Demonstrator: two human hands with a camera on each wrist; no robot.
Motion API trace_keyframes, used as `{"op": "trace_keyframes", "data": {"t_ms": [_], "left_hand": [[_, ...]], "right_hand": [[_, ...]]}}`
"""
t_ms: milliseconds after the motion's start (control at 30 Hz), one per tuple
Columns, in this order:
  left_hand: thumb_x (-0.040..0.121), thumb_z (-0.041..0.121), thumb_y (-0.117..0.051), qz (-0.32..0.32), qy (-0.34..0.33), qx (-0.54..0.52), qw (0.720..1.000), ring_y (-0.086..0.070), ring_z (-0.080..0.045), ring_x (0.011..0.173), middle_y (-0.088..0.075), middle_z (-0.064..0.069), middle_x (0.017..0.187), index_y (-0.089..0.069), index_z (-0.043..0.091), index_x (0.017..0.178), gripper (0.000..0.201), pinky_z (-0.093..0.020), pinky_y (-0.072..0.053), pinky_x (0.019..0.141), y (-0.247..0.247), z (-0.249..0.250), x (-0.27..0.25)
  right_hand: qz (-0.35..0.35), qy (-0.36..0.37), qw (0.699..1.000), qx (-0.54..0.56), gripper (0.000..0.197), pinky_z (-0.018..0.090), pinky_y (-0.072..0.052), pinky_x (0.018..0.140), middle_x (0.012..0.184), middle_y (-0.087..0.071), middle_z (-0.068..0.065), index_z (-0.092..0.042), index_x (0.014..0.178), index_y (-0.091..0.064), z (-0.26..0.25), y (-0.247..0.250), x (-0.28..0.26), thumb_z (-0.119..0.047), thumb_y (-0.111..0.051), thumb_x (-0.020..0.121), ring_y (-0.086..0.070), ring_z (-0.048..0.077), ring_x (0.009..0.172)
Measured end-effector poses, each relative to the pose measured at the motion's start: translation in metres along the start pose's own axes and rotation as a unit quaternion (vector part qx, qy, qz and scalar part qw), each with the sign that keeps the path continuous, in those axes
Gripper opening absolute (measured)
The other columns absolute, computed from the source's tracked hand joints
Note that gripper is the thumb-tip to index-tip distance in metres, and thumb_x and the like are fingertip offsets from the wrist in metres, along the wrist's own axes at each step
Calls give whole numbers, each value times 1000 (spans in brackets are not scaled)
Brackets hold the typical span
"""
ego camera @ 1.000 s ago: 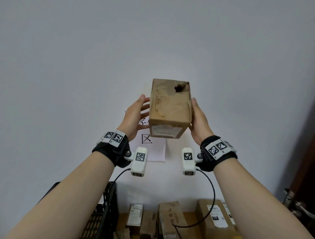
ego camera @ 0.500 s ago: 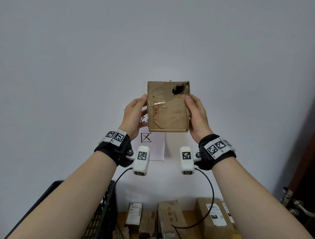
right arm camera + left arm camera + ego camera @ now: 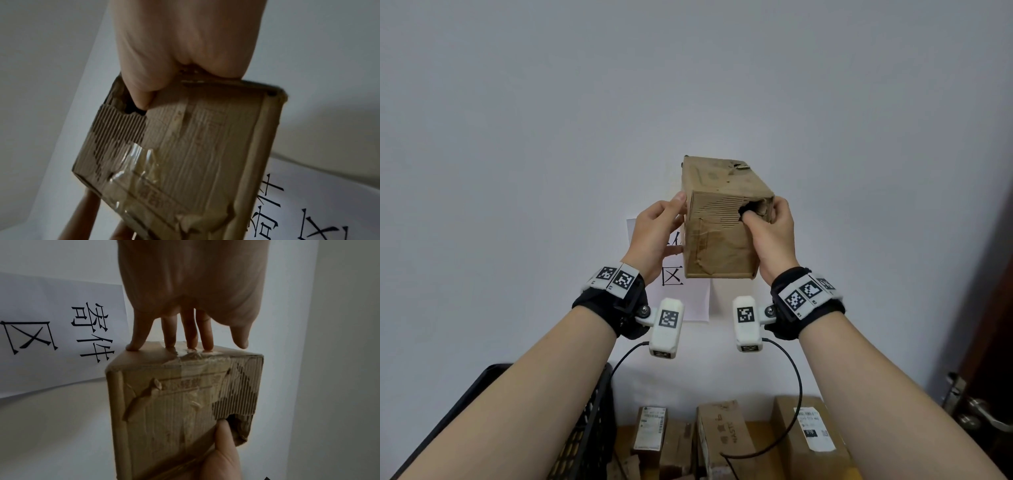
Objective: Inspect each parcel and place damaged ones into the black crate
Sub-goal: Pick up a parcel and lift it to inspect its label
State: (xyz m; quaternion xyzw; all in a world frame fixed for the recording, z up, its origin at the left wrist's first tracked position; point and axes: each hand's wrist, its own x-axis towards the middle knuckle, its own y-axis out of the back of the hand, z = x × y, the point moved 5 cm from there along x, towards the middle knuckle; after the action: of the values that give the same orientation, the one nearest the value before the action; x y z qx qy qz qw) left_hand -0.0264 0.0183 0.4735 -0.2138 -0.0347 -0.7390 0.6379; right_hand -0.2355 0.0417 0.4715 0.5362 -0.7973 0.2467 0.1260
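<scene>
I hold a worn brown cardboard parcel (image 3: 717, 246) up in front of the white wall. A torn hole (image 3: 753, 208) gapes in the upper right corner of its near face, with bare corrugation beside it. My left hand (image 3: 654, 233) presses straight fingertips (image 3: 190, 344) against the parcel's left side. My right hand (image 3: 772, 236) grips the right side, its thumb (image 3: 141, 97) at the edge of the hole (image 3: 128, 106). In the left wrist view, creased tape crosses the parcel (image 3: 174, 410). The black crate (image 3: 589, 425) stands low at the left, partly behind my left forearm.
Three more cardboard parcels (image 3: 650, 430) (image 3: 722, 435) (image 3: 808, 428) lie on a surface below, against the wall. A white paper sign (image 3: 688, 301) with black characters hangs behind the held parcel. A metal door handle (image 3: 979, 411) juts in at the lower right.
The parcel has been tipped, so its top face now shows above the torn face. My right thumb has slid to the hole's edge. Both hands stayed on the sides.
</scene>
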Motion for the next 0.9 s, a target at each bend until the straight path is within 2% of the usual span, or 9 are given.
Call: {"op": "trace_keyframes", "data": {"t_ms": [100,233,300,400,533,633,733,833,900], "left_hand": [[85,63,-71,-2,-2,20,1000,-63,-18,110,-67,-2,109,-64,22,92,42,-33,-57,64,0,0,0],[99,54,-61,8,9,9,1000,-68,-15,117,-74,11,109,-64,18,106,37,-39,-57,70,-2,0,-4],[104,55,-51,5,16,12,1000,-70,-12,101,-75,14,105,-68,23,117,39,-31,-55,62,-4,3,-6],[107,57,-40,8,34,18,999,-61,-11,79,-73,19,88,-73,31,111,42,-27,-46,63,-5,8,-8],[104,53,-49,11,31,25,999,-64,-12,79,-74,13,91,-73,25,103,37,-25,-45,62,-4,11,-8],[100,38,-61,27,29,30,999,-66,-15,90,-72,3,103,-67,11,124,36,-23,-49,62,-3,10,-6],[89,0,-51,8,20,63,998,-62,-13,93,-74,6,111,-58,22,138,54,-28,-44,70,0,7,-4],[80,-12,-40,-13,-4,80,997,-60,-12,79,-77,8,104,-61,25,139,73,-28,-41,65,1,7,-5],[83,-4,-42,10,6,47,999,-60,-15,81,-77,5,100,-70,22,125,57,-35,-38,67,4,8,-6]], "right_hand": [[-9,-9,1000,13,39,24,-54,74,114,-71,-1,-13,122,-56,3,1,0,-6,-72,87,-70,6,92],[-28,-13,999,19,52,33,-58,88,125,-69,3,-19,126,-57,3,-1,-3,-19,-80,80,-70,13,109],[-52,-24,998,40,60,34,-57,88,124,-69,1,-23,137,-54,3,-2,-4,-20,-77,81,-69,14,111],[-85,-66,992,70,68,36,-51,86,118,-70,-5,-28,149,-47,3,-6,-8,-34,-64,83,-64,17,112],[-79,-110,986,97,50,42,-56,91,116,-66,-3,-21,132,-61,3,-4,-13,-59,-50,101,-64,18,109],[-119,-95,987,57,30,34,-58,80,118,-73,1,-17,130,-67,3,-5,-14,-26,-52,105,-65,16,105],[-124,-56,990,31,48,24,-55,73,114,-72,1,-15,133,-63,3,-6,-16,4,-55,89,-67,12,99],[-98,-44,993,55,54,22,-51,69,118,-68,2,-12,125,-56,3,-4,-17,2,-55,73,-66,12,100],[-90,-58,990,92,40,32,-50,83,112,-70,2,-13,113,-59,6,-2,-16,3,-48,78,-66,12,96]]}}
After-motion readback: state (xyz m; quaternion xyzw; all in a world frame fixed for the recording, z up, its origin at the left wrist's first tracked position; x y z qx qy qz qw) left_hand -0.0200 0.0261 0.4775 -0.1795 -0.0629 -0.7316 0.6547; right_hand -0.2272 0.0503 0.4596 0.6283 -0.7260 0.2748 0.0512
